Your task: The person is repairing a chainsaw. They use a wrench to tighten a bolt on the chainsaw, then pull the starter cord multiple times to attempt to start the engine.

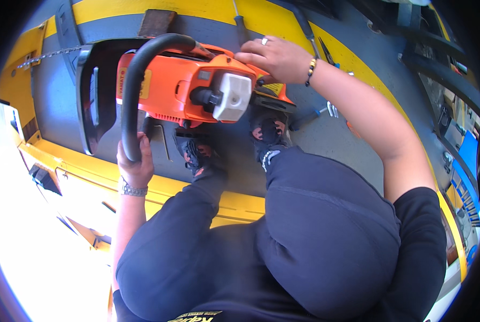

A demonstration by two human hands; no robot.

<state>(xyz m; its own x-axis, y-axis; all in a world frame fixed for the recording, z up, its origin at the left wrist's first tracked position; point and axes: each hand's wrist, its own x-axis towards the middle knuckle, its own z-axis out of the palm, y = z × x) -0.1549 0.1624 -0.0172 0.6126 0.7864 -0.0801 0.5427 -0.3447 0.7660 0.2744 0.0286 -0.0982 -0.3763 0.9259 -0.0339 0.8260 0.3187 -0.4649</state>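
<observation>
An orange chainsaw is held level above the grey floor, in front of my feet. A white block-shaped part sticks out from its near side on a black fitting. My left hand is closed round the lower end of the black front handle. The black hand guard stands to the left of that handle. My right hand rests on the top rear of the saw, fingers bent over its edge; the fingertips are partly hidden.
Beyond the saw lie a screwdriver, a dark block and pliers. Another screwdriver lies by my right shoe, and an L-shaped hex key by the left. A metal chain extends at far left. Dark metal framework stands at right.
</observation>
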